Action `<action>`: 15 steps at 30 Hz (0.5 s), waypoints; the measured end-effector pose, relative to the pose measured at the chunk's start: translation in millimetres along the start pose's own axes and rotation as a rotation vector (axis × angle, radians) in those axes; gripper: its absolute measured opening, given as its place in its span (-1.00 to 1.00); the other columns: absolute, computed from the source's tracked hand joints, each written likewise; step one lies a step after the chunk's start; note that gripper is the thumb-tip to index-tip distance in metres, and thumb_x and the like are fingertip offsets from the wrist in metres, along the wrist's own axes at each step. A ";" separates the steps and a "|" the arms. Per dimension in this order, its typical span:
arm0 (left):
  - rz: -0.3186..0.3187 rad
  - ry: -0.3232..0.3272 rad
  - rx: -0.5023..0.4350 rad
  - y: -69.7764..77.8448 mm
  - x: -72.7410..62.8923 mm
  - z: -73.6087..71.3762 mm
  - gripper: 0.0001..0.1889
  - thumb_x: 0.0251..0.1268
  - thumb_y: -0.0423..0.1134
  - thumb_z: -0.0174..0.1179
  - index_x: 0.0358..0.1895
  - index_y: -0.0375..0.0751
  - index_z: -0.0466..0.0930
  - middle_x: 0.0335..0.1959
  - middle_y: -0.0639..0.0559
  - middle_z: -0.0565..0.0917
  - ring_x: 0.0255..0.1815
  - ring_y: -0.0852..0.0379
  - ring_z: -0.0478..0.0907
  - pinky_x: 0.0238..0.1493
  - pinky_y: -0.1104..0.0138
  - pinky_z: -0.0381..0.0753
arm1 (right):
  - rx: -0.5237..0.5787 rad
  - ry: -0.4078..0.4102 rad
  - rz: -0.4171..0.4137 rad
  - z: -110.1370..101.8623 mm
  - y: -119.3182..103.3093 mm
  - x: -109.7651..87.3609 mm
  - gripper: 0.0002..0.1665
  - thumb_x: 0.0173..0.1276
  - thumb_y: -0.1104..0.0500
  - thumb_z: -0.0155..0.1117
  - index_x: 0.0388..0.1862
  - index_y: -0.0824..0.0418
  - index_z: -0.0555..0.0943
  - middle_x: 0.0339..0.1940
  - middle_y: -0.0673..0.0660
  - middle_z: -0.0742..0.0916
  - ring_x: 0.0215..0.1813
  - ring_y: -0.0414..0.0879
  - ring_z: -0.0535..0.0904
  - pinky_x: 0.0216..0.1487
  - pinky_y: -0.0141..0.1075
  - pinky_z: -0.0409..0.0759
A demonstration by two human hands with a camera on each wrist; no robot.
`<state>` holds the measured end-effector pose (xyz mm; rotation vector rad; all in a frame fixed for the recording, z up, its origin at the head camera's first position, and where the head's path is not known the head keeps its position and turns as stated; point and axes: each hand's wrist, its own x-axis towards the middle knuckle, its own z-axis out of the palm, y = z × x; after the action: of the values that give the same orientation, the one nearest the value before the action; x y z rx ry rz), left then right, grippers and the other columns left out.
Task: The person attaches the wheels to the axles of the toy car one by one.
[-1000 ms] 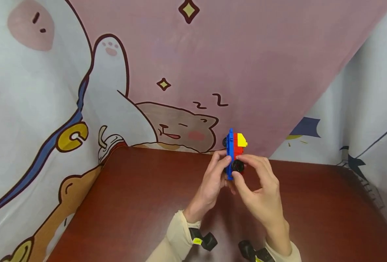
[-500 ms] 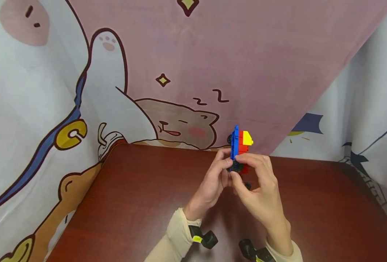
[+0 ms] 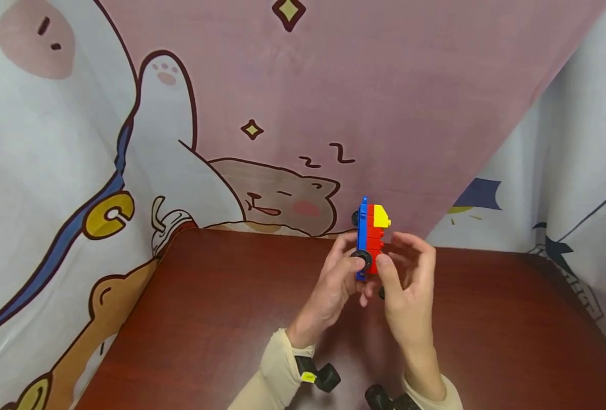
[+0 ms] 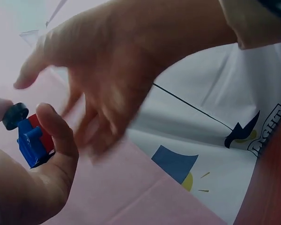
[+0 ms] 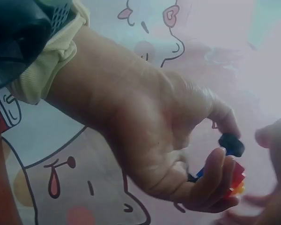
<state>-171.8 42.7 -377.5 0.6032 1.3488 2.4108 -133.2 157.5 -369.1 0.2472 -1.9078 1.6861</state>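
Observation:
A small brick vehicle (image 3: 368, 239) stands on end above the table: blue plate, red bricks, yellow slope on top, black wheels (image 3: 361, 259). My left hand (image 3: 334, 285) pinches its lower end between thumb and fingers; the left wrist view shows the blue part (image 4: 32, 138) and one wheel (image 4: 15, 116) at my thumb. My right hand (image 3: 408, 285) hovers just right of the vehicle, fingers spread and holding nothing, blurred in the left wrist view (image 4: 112, 79). The right wrist view shows the left hand (image 5: 145, 136) round the vehicle (image 5: 234, 180).
The dark red-brown table (image 3: 205, 319) lies under the hands. A cartoon-printed cloth (image 3: 385, 85) hangs close behind and at both sides. A small black piece (image 3: 381, 293) shows below the vehicle between the hands. Black wrist camera mounts (image 3: 318, 376) sit at the bottom edge.
My right hand has let go of the vehicle's lower wheel and opened, drawing slightly to the right. The left hand keeps hold of the vehicle, which stays upright in nearly the same spot.

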 end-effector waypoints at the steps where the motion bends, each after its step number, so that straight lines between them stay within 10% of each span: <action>1: 0.001 -0.004 -0.001 -0.4 -0.3 0.4 -0.50 0.27 -0.18 -0.08 0.28 -0.17 0.19 -0.24 0.18 0.63 -0.65 0.26 0.47 -0.62 0.47 0.49 | 0.020 -0.014 0.098 1.2 -0.1 -0.6 -0.45 0.48 0.28 0.11 0.38 0.30 0.25 0.15 0.10 0.47 -0.05 -0.09 0.51 -0.17 -0.41 0.56; 5: -0.002 -0.028 -0.018 -1.9 -0.8 1.7 -0.48 0.29 -0.18 -0.05 0.31 -0.21 0.19 -0.20 0.18 0.59 -0.58 0.27 0.49 -0.61 0.46 0.51 | -0.009 -0.166 0.320 2.8 1.7 -0.9 -0.47 0.61 0.06 -0.11 0.47 0.12 0.13 -0.11 0.14 0.48 -0.46 -0.08 0.44 -0.55 -0.36 0.50; 15: 0.030 -0.171 -0.024 -3.7 1.5 -0.4 -0.36 0.44 -0.07 0.06 0.42 -0.35 0.11 -0.04 0.09 0.52 -0.36 0.26 0.56 -0.38 0.42 0.63 | 0.048 -0.164 0.283 -1.1 0.3 0.8 -0.53 0.61 0.00 -0.12 0.38 0.08 0.12 -0.32 0.11 0.44 -0.57 -0.06 0.31 -0.60 -0.36 0.36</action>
<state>-173.1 45.0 -380.5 0.8085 1.2469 2.3353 -133.7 158.9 -368.9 0.1420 -2.1047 1.9493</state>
